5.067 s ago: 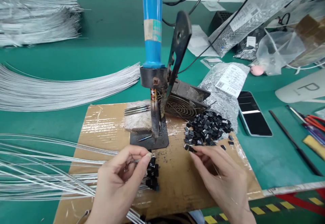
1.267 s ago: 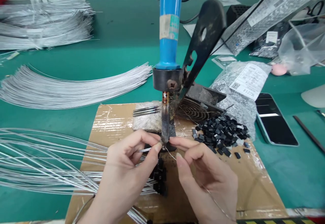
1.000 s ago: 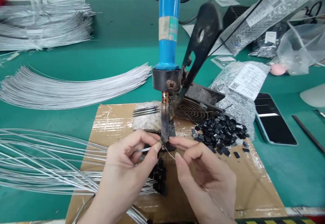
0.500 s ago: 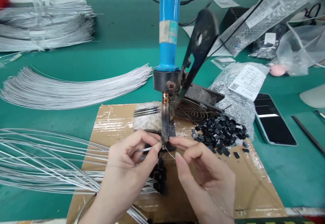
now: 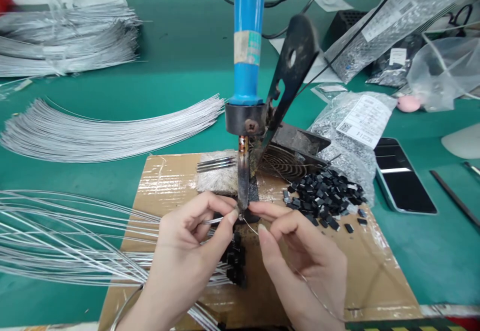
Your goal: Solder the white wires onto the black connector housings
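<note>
A blue-handled soldering iron (image 5: 246, 78) hangs tip-down in a black metal stand (image 5: 292, 63). Just left of its tip, my left hand (image 5: 193, 243) pinches a thin silvery-white wire (image 5: 214, 220) between thumb and forefinger. The wire's end is at the hot tip, mostly hidden by the fingertips. From the right, my right hand (image 5: 305, 258) guides a strand of solder wire (image 5: 251, 226) to the same spot, and its tail runs down across the palm. Beneath my hands lies a cluster of black connectors (image 5: 235, 261) on wire ends.
A cardboard sheet (image 5: 375, 281) covers the green table. Loose black connectors (image 5: 326, 196) are heaped at right, beside a round-grilled fan (image 5: 287, 163) and a phone (image 5: 405, 176). Wire bundles (image 5: 112, 138) lie at left. A pad (image 5: 217, 178) holding metal rods sits behind my left hand.
</note>
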Tool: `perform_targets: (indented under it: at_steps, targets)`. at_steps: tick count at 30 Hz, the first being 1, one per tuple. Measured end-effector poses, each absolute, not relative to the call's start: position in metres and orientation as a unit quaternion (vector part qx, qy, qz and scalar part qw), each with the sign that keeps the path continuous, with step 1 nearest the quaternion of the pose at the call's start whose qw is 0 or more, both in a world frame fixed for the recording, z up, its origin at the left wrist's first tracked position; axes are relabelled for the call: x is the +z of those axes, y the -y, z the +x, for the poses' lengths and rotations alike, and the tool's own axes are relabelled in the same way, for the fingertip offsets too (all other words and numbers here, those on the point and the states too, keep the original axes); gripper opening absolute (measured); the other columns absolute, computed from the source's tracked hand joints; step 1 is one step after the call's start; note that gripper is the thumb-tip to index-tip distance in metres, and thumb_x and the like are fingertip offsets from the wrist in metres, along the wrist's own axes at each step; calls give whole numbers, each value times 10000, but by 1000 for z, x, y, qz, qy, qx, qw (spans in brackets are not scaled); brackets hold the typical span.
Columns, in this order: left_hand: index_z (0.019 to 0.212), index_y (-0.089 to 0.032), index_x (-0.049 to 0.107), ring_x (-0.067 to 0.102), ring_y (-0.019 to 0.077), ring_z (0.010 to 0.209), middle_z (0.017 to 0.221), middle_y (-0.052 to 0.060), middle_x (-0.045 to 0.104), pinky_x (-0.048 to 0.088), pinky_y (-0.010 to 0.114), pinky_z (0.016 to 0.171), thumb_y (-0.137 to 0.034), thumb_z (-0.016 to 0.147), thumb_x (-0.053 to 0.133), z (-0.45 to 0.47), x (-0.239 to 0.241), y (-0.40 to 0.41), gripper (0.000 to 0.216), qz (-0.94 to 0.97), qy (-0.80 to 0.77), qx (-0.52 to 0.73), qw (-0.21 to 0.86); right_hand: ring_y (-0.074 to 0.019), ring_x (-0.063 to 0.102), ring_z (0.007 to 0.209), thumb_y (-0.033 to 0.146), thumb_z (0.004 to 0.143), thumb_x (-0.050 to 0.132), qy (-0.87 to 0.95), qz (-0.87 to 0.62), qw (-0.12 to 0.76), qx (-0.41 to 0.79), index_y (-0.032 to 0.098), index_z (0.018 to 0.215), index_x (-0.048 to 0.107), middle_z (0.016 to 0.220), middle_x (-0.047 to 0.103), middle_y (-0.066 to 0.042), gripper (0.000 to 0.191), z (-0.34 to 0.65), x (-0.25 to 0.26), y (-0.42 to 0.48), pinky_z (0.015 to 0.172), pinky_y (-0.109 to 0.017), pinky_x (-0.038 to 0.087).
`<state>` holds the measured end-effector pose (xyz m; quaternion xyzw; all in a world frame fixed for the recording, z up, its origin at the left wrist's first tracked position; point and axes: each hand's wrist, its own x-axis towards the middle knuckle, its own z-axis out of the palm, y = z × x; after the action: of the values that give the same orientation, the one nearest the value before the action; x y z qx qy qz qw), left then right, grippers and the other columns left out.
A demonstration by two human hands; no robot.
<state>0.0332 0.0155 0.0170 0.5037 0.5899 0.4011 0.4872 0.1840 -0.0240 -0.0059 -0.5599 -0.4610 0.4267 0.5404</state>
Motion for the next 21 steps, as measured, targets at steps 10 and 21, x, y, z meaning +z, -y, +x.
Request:
perform_targets:
  at_steps: [10,21]
  targets:
    - [755,-201,734,682,92,679,777,-16,782,510,116,620,-145,825,755,33,16,-14,92,503,-588,396,495,-175,790,1080,132,938,672,481,-557,537,412,240,777,601,1195,814,-10,207,184,-9,26,924,-258,562]
    - [753,-215,733,684,78,632,786,-31,790,514,105,592,-131,833,742,32,15,-13,117,525,-585,400,471,-127,783,1073,80,911,694,491,-537,559,396,247,802,622,1187,808,46,211,183,-13,26,965,-207,554]
